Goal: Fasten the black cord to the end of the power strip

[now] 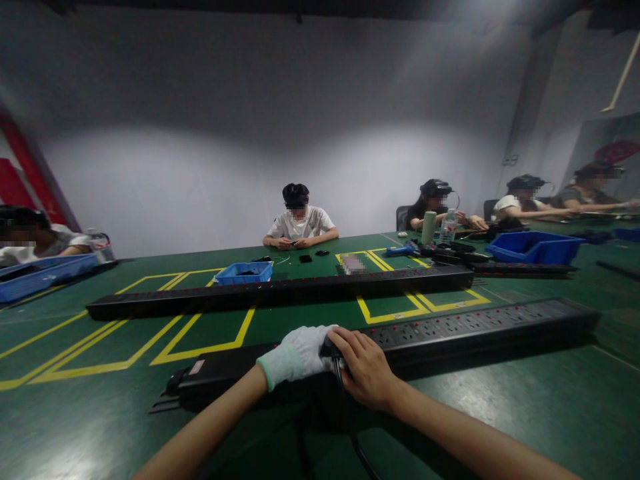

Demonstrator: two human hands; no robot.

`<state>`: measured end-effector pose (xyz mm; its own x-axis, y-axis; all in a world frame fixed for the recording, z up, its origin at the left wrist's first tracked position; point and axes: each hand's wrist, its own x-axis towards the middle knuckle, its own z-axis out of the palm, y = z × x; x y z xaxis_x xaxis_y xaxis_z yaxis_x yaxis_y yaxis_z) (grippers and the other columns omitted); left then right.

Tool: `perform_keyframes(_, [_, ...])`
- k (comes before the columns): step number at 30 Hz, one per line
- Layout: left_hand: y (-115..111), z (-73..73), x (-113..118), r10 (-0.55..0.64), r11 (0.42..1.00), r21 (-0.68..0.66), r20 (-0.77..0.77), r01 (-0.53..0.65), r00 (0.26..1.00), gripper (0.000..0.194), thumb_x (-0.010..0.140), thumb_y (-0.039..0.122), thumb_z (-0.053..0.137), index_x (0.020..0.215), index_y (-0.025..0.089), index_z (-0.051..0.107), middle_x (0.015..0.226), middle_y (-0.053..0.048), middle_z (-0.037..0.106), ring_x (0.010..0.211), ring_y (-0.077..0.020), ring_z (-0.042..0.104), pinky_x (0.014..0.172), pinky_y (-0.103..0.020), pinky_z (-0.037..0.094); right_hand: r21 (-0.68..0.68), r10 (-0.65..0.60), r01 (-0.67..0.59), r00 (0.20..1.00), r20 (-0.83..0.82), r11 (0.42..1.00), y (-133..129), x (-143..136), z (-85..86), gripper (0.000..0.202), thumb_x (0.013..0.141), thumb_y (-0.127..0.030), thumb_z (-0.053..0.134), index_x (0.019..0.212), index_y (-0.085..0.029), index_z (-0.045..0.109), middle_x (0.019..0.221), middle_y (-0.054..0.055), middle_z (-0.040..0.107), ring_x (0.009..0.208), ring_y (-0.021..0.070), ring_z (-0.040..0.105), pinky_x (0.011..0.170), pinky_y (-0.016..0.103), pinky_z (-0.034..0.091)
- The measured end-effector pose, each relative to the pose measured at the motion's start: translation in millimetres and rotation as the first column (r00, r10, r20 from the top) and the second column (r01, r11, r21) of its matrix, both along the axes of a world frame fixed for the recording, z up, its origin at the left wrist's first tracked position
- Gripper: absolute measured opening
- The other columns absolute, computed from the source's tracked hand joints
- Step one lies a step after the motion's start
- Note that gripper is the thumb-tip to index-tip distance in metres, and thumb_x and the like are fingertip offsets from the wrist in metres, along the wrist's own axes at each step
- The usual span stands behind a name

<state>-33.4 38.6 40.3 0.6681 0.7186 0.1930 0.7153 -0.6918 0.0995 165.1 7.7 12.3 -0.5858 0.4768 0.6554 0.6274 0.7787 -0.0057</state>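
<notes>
A long black power strip (480, 333) with rows of sockets and small red parts lies across the near side of the green table. At its middle, my left hand (305, 353), in a white glove with a mint cuff, is closed on a black plug. My bare right hand (365, 367) has its fingers curled round the same black plug (330, 347), from which a black cable (345, 407) hangs toward me. The plug is mostly hidden by the fingers, and whether it sits in a socket cannot be made out.
Another long black strip (300, 290) lies farther back. Blue bins stand behind it (245, 272), at the right (533, 248) and far left (45, 277). A green bottle (429, 228) and a clear bottle (449, 227) stand near the right bin. Several people sit round the table.
</notes>
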Motion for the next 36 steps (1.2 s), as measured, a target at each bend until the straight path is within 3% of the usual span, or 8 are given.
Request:
perform_keyframes(9, [4, -3.7, -4, -0.046, 0.999, 0.011, 0.013, 0.046, 0.999, 0.056, 0.088, 0.053, 0.047, 0.131, 0.018, 0.044, 0.126, -0.011, 0.057, 0.112, -0.0288, 0.056, 0.094, -0.041, 0.045, -0.015, 0.006, -0.006, 0.999, 0.035, 1.000, -3, 2, 4.9, 0.051, 0.087, -0.019, 0.043, 0.137, -0.013, 0.037, 0.136, 0.014, 0.048, 0.113, 0.0266, 0.051, 0.095, 0.042, 0.043])
perform_keyframes(21, [3, -5.5, -3, -0.040, 0.998, 0.045, 0.029, 0.039, 0.999, 0.052, 0.088, 0.050, 0.048, 0.129, 0.018, 0.047, 0.125, -0.010, 0.058, 0.112, -0.0278, 0.057, 0.095, -0.040, 0.045, 0.057, -0.013, 0.011, 1.000, 0.023, 0.998, 1, 0, -0.9, 0.048, 0.089, -0.019, 0.044, 0.137, -0.014, 0.039, 0.134, 0.015, 0.050, 0.111, 0.0256, 0.052, 0.092, 0.041, 0.045])
perform_keyframes(36, [9, -12.6, -6, -0.076, 0.996, 0.053, 0.060, 0.073, 0.995, 0.053, 0.089, 0.051, 0.047, 0.130, 0.018, 0.046, 0.126, -0.010, 0.058, 0.112, -0.0272, 0.057, 0.096, -0.040, 0.045, 0.014, -0.015, 0.015, 0.999, 0.040, 1.000, 0, 0, -1.1, 0.044, 0.091, -0.019, 0.042, 0.135, -0.013, 0.041, 0.135, 0.014, 0.049, 0.111, 0.0266, 0.051, 0.093, 0.043, 0.044])
